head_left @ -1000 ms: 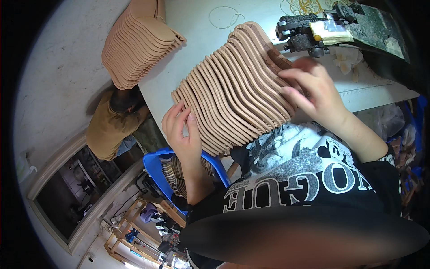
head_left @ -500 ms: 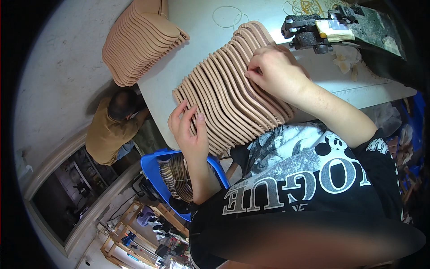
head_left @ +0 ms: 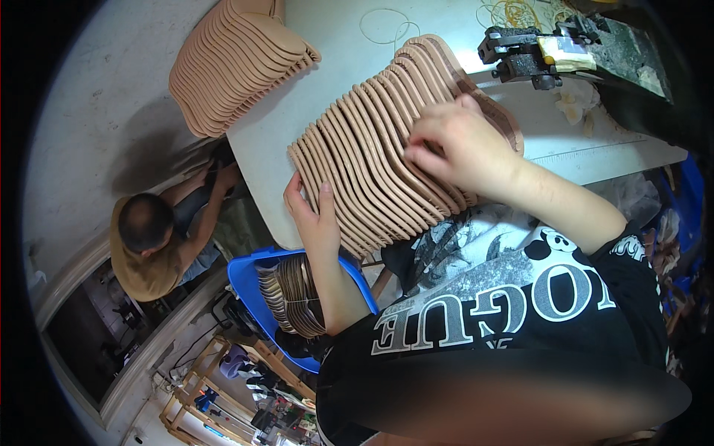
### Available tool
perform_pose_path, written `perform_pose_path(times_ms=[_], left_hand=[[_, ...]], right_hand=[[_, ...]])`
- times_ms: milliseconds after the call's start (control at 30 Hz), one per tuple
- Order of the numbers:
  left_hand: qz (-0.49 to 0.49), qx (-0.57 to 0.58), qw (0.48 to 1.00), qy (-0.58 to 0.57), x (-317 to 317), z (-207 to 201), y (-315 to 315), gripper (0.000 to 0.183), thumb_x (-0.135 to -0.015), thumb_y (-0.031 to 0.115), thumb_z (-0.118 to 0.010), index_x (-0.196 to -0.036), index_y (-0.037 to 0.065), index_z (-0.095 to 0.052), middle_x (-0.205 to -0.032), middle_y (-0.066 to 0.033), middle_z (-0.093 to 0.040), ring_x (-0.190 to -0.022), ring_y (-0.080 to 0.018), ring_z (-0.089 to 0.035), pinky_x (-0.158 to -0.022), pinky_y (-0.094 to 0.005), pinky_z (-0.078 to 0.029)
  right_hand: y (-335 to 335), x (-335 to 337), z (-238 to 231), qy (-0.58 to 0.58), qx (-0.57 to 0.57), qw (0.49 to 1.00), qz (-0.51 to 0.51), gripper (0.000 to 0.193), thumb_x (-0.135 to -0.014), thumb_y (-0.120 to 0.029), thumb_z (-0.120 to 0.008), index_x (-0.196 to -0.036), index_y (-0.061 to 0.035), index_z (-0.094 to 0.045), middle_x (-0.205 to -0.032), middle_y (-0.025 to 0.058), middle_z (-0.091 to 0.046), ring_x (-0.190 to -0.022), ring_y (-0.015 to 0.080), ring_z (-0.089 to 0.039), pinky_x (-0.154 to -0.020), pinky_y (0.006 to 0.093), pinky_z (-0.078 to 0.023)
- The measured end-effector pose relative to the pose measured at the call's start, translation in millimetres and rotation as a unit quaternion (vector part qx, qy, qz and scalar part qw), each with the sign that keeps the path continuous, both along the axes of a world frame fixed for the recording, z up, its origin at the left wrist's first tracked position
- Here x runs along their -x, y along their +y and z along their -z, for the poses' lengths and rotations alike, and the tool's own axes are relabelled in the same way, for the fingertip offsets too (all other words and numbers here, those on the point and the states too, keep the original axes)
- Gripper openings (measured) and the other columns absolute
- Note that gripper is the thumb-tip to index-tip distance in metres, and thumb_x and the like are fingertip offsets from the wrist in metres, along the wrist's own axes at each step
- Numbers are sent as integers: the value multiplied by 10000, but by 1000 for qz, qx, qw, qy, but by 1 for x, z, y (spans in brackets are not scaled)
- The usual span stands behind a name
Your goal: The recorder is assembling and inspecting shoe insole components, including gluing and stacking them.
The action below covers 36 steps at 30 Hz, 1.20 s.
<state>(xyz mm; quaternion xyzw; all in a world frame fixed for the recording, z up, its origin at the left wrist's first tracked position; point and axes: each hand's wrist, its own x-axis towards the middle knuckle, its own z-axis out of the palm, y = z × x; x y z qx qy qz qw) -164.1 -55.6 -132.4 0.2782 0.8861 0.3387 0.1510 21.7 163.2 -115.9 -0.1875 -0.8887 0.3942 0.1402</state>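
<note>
A long row of tan insoles (head_left: 364, 160), standing on edge and fanned against one another, lies across the table before me. At its left end is my left hand (head_left: 316, 219), the fingers around the outer side and the thumb on the upper edges. My right hand (head_left: 468, 145) is over the right part of the row, its fingers curled in and slightly blurred. Whatever is between those fingertips is hidden. Beyond that hand, the rightmost insoles (head_left: 509, 123) lean flatter and show more of their faces.
Another insole stack (head_left: 234, 67) is at the table's far left corner. A dark clamp-like machine (head_left: 528, 56) stands far right, near loose rubber bands (head_left: 517, 13). Below the table's left edge, a blue bin (head_left: 242, 279) holds bundled insoles (head_left: 290, 293). A person (head_left: 152, 238) crouches at left.
My left hand has drawn its spread fingers in around the row's end. My right hand has shifted slightly right and down, uncovering the right-end insoles. The person at left has moved nearer.
</note>
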Motion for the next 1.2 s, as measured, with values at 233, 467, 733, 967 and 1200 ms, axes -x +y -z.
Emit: perform_pose_path(times_ms=[233,467,733,967,1200], left_hand=[[55,62,990,111,-9,-20,13,558,-886,223,-637,-1333,-25,-414,-1377,-213,-388,-1308,-351,-309,-1109,-445,-216],[74,53,981,173,-23,-32,26,522,-891,222,-632,-1325,10,-434,-1377,-183,-404,-1307,-317,-316,-1100,-430,-235],[192,-332,852,-357,-68,-59,90,568,-910,125,-600,-1368,-41,-308,-1317,-158,-454,-1152,-182,-508,-997,-325,-398],[176,-348,840,-377,-96,-92,110,466,-918,52,-547,-1327,-35,-343,-1243,-140,-521,-1120,-168,-535,-972,-314,-429],[253,-298,897,-205,-104,-92,105,482,-904,46,-547,-1318,-67,-326,-1210,-158,-518,-1087,-172,-531,-980,-320,-404]], right_hand=[[-11,5,-16,-161,-136,977,-44,208,-788,-244,-646,-698,-57,-663,-753,83,-633,-816,246,-621,-809,394,-427],[-3,-13,-4,-33,-80,996,-25,232,-806,-215,-605,-656,-38,-623,-706,101,-604,-761,282,-608,-758,406,-437],[13,-44,-50,152,-3,986,-73,182,-869,-176,-598,-782,-17,-583,-750,114,-511,-744,305,-532,-707,399,-424],[14,-53,-63,204,33,978,-20,141,-827,-151,-665,-834,-24,-604,-710,97,-529,-656,270,-534,-607,356,-428],[8,-56,-71,190,-93,974,77,107,-770,-112,-684,-846,-53,-637,-795,56,-633,-704,257,-616,-643,354,-465]])
